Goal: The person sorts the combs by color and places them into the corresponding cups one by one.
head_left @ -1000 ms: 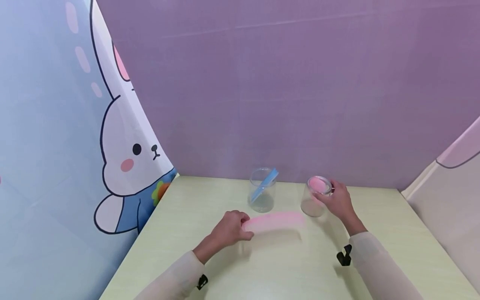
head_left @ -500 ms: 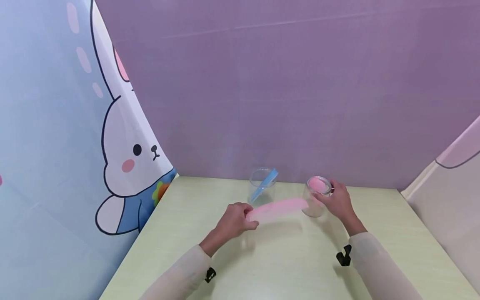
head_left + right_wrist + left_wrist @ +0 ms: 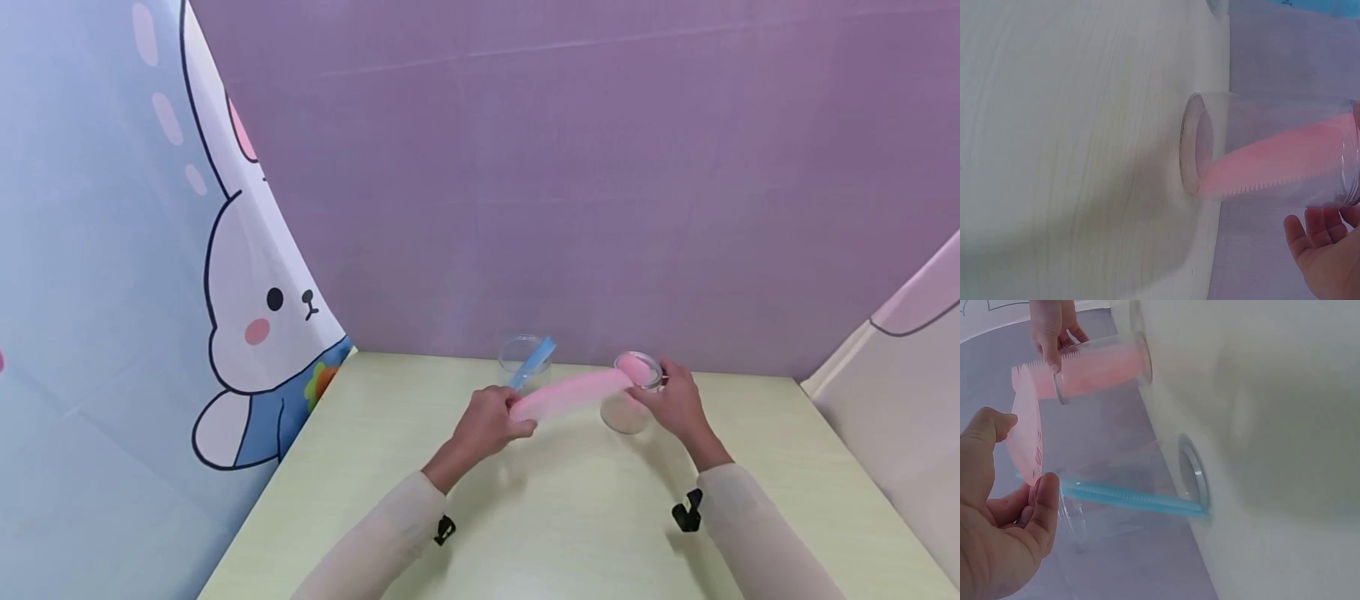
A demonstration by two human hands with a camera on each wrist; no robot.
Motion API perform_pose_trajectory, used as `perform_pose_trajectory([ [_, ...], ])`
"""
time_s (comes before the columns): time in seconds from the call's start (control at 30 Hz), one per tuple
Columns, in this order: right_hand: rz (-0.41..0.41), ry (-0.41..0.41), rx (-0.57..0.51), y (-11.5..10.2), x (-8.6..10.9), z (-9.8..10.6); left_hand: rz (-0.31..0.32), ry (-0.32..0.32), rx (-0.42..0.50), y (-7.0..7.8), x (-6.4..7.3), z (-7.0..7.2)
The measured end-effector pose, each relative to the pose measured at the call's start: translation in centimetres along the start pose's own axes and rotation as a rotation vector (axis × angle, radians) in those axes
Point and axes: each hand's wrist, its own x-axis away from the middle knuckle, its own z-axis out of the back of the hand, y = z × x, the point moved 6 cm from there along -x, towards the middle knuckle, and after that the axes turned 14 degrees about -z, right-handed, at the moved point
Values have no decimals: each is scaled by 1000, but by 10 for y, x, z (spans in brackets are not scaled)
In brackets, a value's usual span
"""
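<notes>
My left hand [image 3: 487, 421] pinches a pink comb [image 3: 573, 393] by one end. The comb slants up to the right, and its far end overlaps the mouth of the right-hand clear glass [image 3: 624, 417] in the head view. Another pink comb [image 3: 1279, 156] leans inside that glass, teeth showing through the wall. My right hand [image 3: 678, 404] holds the glass near its rim, thumb in front and fingers behind. Left of it stands a second clear glass [image 3: 1192, 469] with a blue comb [image 3: 1129, 495] tilted in it. In the head view the left hand partly covers this glass.
Both glasses stand near the back of the pale table [image 3: 585, 533]. A purple backdrop [image 3: 570, 183] rises right behind them. A blue sheet printed with a rabbit [image 3: 255, 300] closes off the left side.
My left hand has moved up and to the right with the pink comb, bringing its far end to the right glass's rim. The right hand has stayed in place on the glass.
</notes>
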Motion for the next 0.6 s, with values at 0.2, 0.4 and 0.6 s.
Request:
perform_pose_trajectory([
  [0.2, 0, -4, 4, 0, 0, -1, 15, -11, -8, 5, -11, -4],
  [0.4, 2, -8, -4, 1, 0, 0, 33, -19, -3, 9, -18, -7],
  [0.6, 7, -9, -11, 4, -2, -1, 45, -28, -9, 14, -20, -9],
])
